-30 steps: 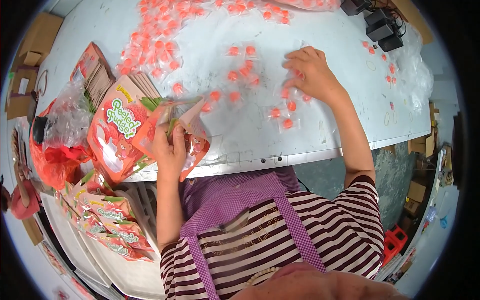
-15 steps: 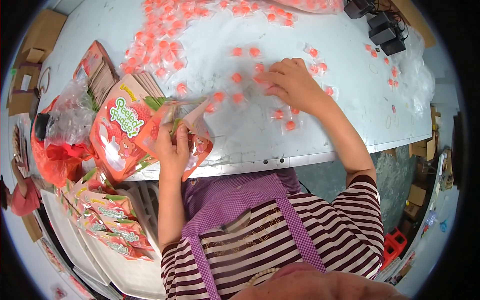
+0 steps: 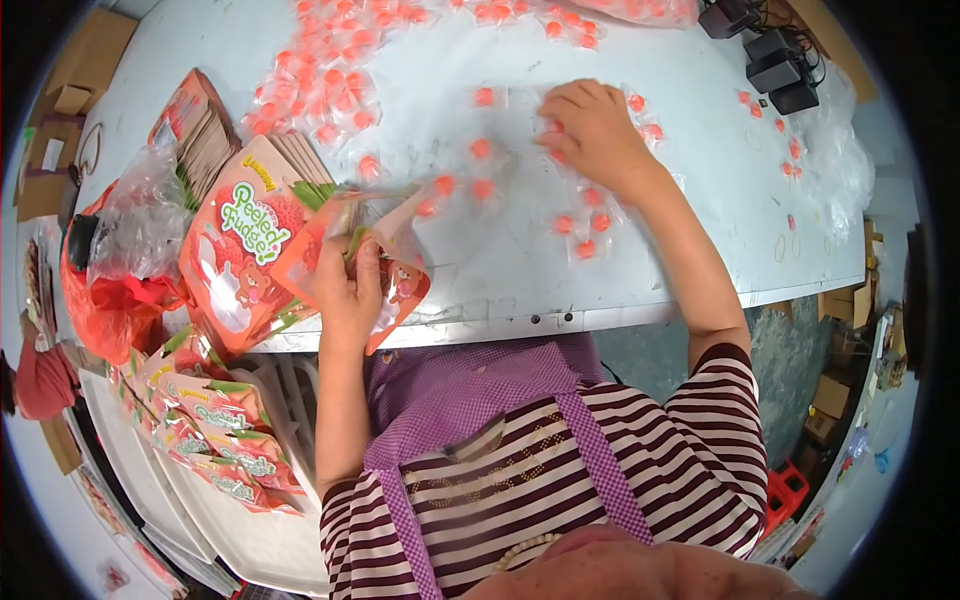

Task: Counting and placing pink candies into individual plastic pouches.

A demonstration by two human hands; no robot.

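My left hand (image 3: pixel 347 282) grips an opened red candy pouch (image 3: pixel 408 283) by its side, thumb in front, above the table's near edge. The pouch's mouth faces up and to the right. My right hand (image 3: pixel 598 135) is curled palm-down on the table, its fingertips closed over wrapped red candies (image 3: pixel 554 130). How many lie under the fingers is hidden. Between the hands lie several loose wrapped candies (image 3: pixel 481 150). More wrapped candies (image 3: pixel 586 222) rest below my right wrist. Beside the left hand, a stack of flat pouches (image 3: pixel 240 235) leans on the table.
A large spread of wrapped candies (image 3: pixel 320 90) covers the far left of the table (image 3: pixel 420 120). Black power adapters (image 3: pixel 775 62) and clear plastic (image 3: pixel 832 150) sit at right. A red plastic bag (image 3: pixel 110 315) stands at left, above filled pouches (image 3: pixel 225 430) on a white tray (image 3: pixel 270 545).
My right hand has moved a little away from me and right, and candies near its fingers are now under them. The left hand keeps its hold on the pouch.
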